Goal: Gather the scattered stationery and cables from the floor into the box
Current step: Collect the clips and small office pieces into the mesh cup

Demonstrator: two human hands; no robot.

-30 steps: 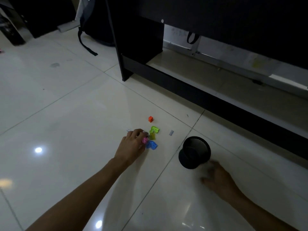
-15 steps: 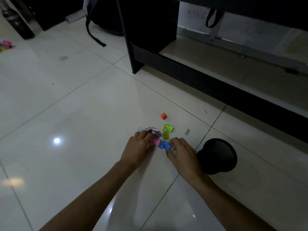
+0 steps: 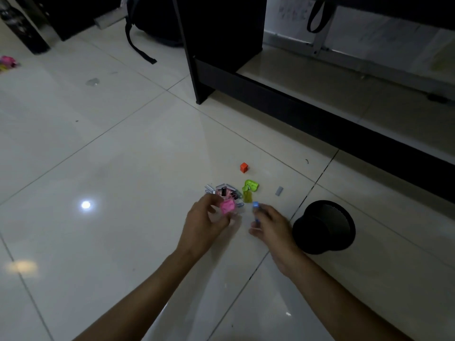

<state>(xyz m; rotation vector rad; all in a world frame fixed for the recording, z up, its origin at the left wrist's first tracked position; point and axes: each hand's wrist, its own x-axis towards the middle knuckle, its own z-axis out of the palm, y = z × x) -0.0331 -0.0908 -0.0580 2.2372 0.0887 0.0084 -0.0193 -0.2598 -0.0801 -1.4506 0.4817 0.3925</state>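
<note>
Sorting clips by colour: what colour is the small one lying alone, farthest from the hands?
Orange clip, clearest in the head view.

Left hand (image 3: 204,225) has lifted the pink clip (image 3: 227,207); right hand (image 3: 270,226), previously at the pile, now pinches the blue clip (image 3: 255,205) at its 11 o'clock.

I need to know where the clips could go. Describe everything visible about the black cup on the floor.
The black cup is a round, dark container, apparently mesh-walled, lying tipped on its side on the pale floor tiles. Its open mouth faces up and away, toward the dark furniture; its flat base points toward the camera. Its inside looks dark, contents not discernible. It lies just right of the right hand, which does not touch it. Nothing else touches it.
</note>
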